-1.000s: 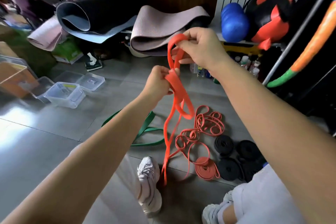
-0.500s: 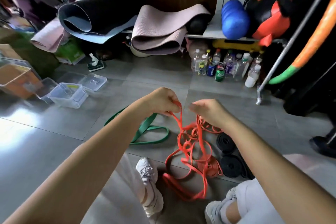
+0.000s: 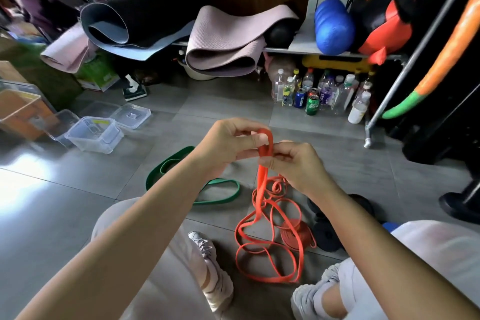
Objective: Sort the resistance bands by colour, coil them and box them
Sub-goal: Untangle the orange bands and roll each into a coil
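Both hands hold the folded end of an orange resistance band [image 3: 262, 189] above the floor. My left hand [image 3: 228, 143] pinches the small loop at its top, thumb over it. My right hand [image 3: 296, 161] grips the band just below that loop. The rest of the band hangs down and trails in loose loops on the floor between my feet. A coiled orange band [image 3: 294, 235] lies on the floor beside coiled black bands [image 3: 324, 236], partly hidden by my right forearm. Green bands [image 3: 220, 189] lie loose on the floor to the left.
Clear plastic boxes [image 3: 94, 134] and a loose lid [image 3: 131, 115] stand on the floor at the left, beside an orange crate [image 3: 18, 112]. Rolled mats [image 3: 223, 41] fill a low shelf at the back. Bottles and cans [image 3: 319, 96] stand beneath it. A metal rack leg [image 3: 368, 138] is at the right.
My hands dropped from chest height towards the floor, then rose a little and came together on the band's folded end. More of the orange band now lies on the floor.
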The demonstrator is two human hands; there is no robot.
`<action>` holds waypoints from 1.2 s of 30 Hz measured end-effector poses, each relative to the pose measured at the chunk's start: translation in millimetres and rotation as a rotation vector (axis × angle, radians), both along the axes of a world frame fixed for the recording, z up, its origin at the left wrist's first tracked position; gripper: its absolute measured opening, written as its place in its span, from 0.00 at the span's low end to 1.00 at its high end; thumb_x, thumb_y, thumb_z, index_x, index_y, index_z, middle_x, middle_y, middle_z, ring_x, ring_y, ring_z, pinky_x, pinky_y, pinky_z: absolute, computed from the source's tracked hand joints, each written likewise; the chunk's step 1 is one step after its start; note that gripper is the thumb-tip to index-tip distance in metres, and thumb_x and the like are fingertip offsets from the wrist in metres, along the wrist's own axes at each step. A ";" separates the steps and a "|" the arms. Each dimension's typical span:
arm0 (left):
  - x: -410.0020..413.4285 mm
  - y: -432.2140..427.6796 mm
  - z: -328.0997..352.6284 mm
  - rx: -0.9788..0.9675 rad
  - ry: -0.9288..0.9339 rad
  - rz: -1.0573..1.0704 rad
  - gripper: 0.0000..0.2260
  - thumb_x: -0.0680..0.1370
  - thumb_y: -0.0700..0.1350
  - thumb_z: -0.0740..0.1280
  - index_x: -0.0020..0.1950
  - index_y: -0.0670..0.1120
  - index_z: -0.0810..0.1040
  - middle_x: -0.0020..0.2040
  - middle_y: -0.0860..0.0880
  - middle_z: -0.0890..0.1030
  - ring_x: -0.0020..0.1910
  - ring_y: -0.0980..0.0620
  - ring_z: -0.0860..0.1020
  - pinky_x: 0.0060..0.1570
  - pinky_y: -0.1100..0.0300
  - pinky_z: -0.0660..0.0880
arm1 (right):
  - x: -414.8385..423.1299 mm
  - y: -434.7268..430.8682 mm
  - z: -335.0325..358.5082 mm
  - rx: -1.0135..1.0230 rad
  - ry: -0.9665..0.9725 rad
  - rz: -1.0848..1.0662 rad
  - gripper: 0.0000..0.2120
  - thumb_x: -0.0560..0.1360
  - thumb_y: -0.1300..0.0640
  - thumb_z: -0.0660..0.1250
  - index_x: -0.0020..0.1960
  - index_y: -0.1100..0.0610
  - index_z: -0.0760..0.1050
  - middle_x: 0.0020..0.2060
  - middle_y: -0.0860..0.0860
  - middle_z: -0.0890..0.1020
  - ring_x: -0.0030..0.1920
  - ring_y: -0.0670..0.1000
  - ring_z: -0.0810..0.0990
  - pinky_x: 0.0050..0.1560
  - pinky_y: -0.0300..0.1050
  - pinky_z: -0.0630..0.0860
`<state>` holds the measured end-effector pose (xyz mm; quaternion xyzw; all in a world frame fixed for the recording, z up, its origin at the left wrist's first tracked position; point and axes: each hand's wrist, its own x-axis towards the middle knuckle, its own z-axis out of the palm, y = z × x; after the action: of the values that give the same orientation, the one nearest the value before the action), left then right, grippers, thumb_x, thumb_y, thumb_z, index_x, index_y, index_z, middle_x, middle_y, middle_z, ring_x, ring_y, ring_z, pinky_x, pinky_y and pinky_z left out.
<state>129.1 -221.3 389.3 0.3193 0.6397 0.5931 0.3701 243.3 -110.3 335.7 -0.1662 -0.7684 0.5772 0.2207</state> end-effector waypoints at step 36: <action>57.7 -47.1 -54.8 -0.120 0.271 0.065 0.06 0.70 0.35 0.74 0.45 0.43 0.81 0.38 0.42 0.84 0.35 0.53 0.80 0.40 0.63 0.77 | 75.8 -20.6 -23.1 0.253 -0.166 0.043 0.12 0.69 0.61 0.74 0.48 0.48 0.83 0.41 0.42 0.84 0.43 0.39 0.79 0.47 0.34 0.73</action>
<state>186.8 -268.4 334.4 0.3530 0.7282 0.5168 0.2794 319.1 -130.9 312.6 -0.1679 -0.8540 0.4646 0.1632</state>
